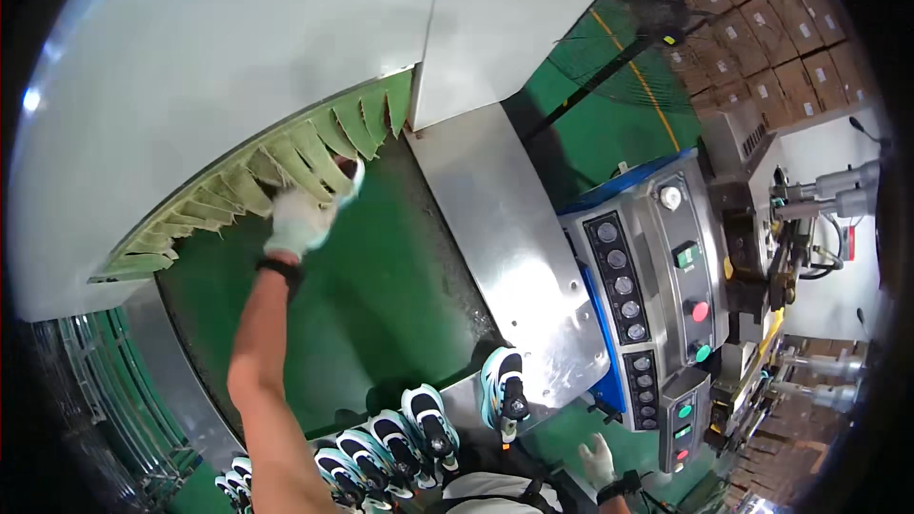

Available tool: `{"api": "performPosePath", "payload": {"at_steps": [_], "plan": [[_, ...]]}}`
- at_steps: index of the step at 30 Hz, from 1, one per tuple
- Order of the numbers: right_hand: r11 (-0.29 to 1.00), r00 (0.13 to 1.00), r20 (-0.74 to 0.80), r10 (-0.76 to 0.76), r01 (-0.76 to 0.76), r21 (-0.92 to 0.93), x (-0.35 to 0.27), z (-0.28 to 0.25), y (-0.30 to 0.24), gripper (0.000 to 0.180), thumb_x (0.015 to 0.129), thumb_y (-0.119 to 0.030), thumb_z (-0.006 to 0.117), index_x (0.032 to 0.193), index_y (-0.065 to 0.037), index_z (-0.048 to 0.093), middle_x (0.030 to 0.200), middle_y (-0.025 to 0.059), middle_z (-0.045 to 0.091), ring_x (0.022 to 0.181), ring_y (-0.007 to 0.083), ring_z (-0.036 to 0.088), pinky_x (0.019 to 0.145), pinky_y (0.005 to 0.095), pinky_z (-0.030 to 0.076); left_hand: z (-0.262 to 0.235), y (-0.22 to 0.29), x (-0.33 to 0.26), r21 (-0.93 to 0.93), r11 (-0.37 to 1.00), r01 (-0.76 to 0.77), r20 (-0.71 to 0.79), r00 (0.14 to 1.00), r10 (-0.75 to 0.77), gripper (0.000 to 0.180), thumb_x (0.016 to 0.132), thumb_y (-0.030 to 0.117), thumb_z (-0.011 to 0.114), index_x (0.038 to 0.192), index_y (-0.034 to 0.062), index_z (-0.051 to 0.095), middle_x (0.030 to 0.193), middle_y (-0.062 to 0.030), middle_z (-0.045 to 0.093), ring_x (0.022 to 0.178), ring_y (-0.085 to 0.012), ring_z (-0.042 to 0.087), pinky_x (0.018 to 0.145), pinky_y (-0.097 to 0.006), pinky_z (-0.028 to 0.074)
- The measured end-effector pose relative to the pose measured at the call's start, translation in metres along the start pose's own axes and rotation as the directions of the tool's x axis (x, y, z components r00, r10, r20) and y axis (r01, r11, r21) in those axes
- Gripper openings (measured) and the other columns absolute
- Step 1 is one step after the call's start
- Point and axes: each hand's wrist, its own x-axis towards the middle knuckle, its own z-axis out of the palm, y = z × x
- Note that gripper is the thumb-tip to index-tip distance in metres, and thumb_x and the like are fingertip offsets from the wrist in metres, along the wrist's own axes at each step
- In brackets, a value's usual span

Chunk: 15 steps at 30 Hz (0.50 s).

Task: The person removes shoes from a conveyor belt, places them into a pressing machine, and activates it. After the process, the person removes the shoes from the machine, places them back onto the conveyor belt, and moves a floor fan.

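My left hand (299,223), in a white glove with a dark wristband, stretches out over the green belt (347,300). Its fingers close on a sneaker (356,179) that is white with a dark opening, partly covered by the hanging green fabric strips (290,154). Part of those fingers is hidden too. Low on the right, my right hand (598,463), gloved in white, is empty with its fingers apart. Several white, black and teal sneakers (430,422) stand in a row along the near edge. A single sneaker (505,388) sits on the metal ledge right of them.
Above the strips rises a large white machine housing (238,29). A metal side plate (505,219) borders the belt. To the right stands a control panel (657,266) with gauges and coloured buttons. Beyond are a black floor fan (657,9) and stacked cartons (762,38).
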Motion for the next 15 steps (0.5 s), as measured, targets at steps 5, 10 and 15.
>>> {"api": "performPosePath", "payload": {"at_steps": [5,10,15], "plan": [[0.961,0.991,0.046,-0.129,0.113,0.253,-0.004,-0.007,-0.100,0.058,0.089,-0.021,0.069,0.134,0.008,0.047,0.141,0.0233,0.049,0.133,0.0273,0.046,0.110,0.0342,0.035,-0.032,0.095,-0.128,-0.007,0.999,-0.032,0.110,0.993,0.032,0.046,0.073,0.036,0.075,0.108,0.0129,0.054,0.094,-0.0154,0.062,0.085,-0.0379,0.065,0.075,-0.049,0.052],[0.796,0.976,0.062,-0.210,0.134,0.590,-0.014,-0.035,-0.132,0.060,0.091,-0.023,0.065,0.139,0.005,0.044,0.135,0.0186,0.056,0.126,0.0239,0.053,0.105,0.0330,0.041,-0.066,0.245,-0.209,-0.544,0.820,0.177,0.311,0.950,0.001,0.050,0.070,0.034,0.082,0.103,0.0030,0.059,0.087,-0.0147,0.066,0.080,-0.0264,0.065,0.074,-0.036,0.053],[0.111,0.785,0.281,-0.552,-0.265,0.958,-0.045,-0.107,-0.175,0.051,0.099,-0.027,0.055,0.139,0.003,0.046,0.134,0.0140,0.057,0.119,0.0185,0.055,0.101,0.0333,0.044,-0.098,0.373,-0.296,-0.968,0.193,0.159,0.223,0.895,0.386,0.042,0.074,0.010,0.070,0.112,-0.0003,0.057,0.094,-0.0090,0.062,0.086,-0.0148,0.060,0.077,-0.031,0.051]]}}
